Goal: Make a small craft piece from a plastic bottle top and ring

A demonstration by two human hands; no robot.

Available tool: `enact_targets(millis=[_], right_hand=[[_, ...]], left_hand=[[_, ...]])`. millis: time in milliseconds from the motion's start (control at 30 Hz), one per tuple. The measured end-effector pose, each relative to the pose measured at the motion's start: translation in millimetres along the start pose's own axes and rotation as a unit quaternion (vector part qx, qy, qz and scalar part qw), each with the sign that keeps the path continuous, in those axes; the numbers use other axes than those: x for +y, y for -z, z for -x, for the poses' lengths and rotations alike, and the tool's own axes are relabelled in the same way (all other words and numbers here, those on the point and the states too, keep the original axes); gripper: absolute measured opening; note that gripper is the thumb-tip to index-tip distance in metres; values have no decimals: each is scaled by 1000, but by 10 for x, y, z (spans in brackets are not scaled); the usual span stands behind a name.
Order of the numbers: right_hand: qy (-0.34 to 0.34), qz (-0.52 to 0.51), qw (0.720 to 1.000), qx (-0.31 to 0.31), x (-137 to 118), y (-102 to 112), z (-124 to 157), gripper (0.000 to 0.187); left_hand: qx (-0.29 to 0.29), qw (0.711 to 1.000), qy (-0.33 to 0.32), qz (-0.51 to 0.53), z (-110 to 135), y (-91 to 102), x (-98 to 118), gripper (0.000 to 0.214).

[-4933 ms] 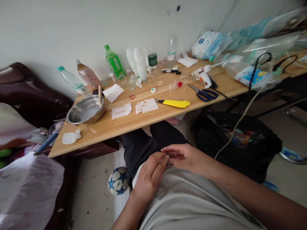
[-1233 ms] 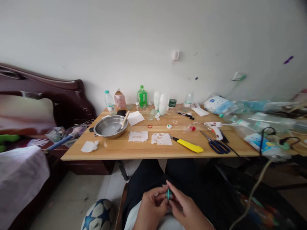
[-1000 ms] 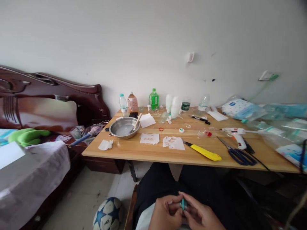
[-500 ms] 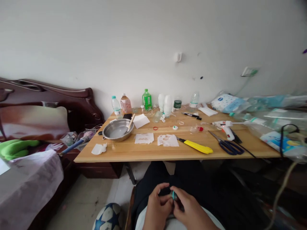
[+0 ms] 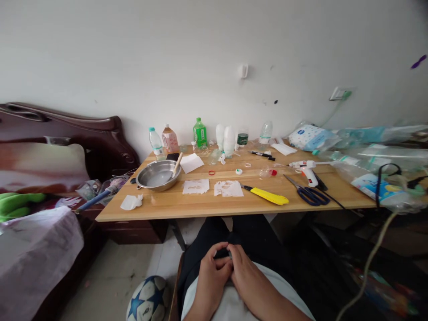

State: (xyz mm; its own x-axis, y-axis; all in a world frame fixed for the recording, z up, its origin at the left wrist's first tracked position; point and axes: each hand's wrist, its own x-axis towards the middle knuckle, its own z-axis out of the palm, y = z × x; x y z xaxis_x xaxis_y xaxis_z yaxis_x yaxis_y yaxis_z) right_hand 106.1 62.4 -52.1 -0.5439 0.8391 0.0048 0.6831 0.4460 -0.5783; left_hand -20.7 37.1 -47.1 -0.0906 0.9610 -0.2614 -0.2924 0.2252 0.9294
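Note:
Low over my lap, my left hand (image 5: 214,273) and my right hand (image 5: 243,273) meet with fingers curled together. Between their fingertips is a small clear bottle-neck piece (image 5: 230,254), almost wholly covered by the fingers. Both hands are closed on it, below the front edge of the wooden table (image 5: 187,213). Nearest to them on the tabletop are a yellow utility knife (image 5: 269,196) and two torn, stained pieces of white paper (image 5: 195,186).
On the table's left stands a metal bowl (image 5: 157,176) with a wooden-handled brush (image 5: 177,164). Scissors (image 5: 309,194) and a glue gun (image 5: 308,174) lie to the right. Bottles, including a green one (image 5: 199,133), line the wall. A ball (image 5: 149,298) rests on the floor.
My right hand has turned and closed further over the bottle-neck piece, so its teal ring no longer shows. Both hands appear slightly further left and higher, with the whole view shifted too.

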Motion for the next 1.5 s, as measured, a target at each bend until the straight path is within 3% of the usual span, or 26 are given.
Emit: enact_targets(millis=[200,400,567,933,1167,1500], right_hand=[[26,-39,999,-8,183,-91,77,66],[12,-120,992,-30,337,-38,111,52],[37,-150,987,-48,334,87,120,45],[-12,-120,992,-24,245,75,61,44],[-18,-103,994,-35,216,96,-77,27],[-49,-39,998,-29,120,46,-62,42]], left_hand=[[-29,999,13,30,4,37,-22,62],[-16,997,20,66,-21,5,-90,60],[-20,999,-6,26,7,-22,-88,53],[-3,999,-24,-47,59,-59,-52,36],[1,996,-28,-80,25,17,-87,33],[19,994,-31,-102,-39,9,-43,33]])
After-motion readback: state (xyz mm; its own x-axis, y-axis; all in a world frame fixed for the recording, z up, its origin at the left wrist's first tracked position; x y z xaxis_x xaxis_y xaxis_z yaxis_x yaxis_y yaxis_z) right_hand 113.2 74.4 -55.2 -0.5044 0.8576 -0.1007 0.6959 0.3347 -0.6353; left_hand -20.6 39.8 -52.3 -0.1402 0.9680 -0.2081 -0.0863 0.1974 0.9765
